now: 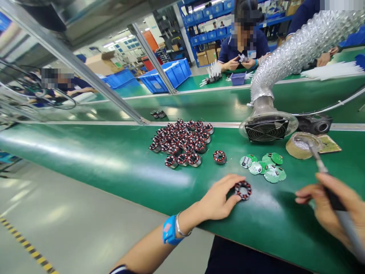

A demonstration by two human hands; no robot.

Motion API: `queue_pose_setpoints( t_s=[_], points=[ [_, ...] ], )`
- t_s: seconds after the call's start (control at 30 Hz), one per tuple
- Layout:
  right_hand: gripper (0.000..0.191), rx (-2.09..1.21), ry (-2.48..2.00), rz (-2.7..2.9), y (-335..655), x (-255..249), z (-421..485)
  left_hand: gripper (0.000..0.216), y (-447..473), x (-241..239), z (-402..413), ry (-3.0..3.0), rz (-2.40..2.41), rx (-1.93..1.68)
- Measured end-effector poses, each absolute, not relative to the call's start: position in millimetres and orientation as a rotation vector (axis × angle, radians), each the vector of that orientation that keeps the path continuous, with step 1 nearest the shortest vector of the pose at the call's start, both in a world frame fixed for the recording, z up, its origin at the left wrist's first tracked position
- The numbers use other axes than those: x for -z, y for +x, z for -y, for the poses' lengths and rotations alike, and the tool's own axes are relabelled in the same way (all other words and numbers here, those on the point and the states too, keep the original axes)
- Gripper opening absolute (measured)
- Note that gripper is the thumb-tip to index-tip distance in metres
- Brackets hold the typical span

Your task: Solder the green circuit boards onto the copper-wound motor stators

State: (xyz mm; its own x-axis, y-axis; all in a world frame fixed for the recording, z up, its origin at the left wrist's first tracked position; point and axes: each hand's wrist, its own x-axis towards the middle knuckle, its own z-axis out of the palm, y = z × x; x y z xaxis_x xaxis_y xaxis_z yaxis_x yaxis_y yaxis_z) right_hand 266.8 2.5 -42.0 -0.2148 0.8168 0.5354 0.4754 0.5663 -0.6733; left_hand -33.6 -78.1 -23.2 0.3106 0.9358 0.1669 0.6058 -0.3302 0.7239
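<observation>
My left hand (221, 198) grips a motor stator (243, 190), a ring with dark and copper-red windings, on the green bench top. In my right hand (333, 205) is a soldering iron (332, 192), its tip over a round tub (299, 147) with silvery material inside. Between the hands and a little farther back lie several round green circuit boards (273, 173), partly overlapping. One single stator (219, 156) stands left of the boards. A large cluster of similar stators (182, 140) sits farther left.
A fume extractor fan (267, 130) hangs from a silver flexible duct (285, 57) behind the boards. A metal post (114, 91) slants down to the bench's back edge. Across the partition, a co-worker (242, 45) handles a small part near a blue bin (168, 75).
</observation>
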Motion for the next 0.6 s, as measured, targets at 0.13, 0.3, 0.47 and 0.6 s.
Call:
queue_pose_setpoints(
  t_s=[0.13,0.3,0.47,0.6],
  points=[
    [0.035,-0.465,-0.687,2.202,242,58,10,0.042,-61,18,59,2.164,-1.445,-0.930],
    [0.046,-0.418,-0.588,2.191,237,67,4,0.045,-161,15,16,1.911,-2.502,-0.735],
    [0.043,-0.356,-0.529,2.193,232,61,1,0.048,-184,19,-4,1.944,-2.468,-0.506],
    [0.043,-0.372,-0.550,2.170,230,56,0,0.050,-155,19,0,2.049,-2.351,-0.428]
  ],
)
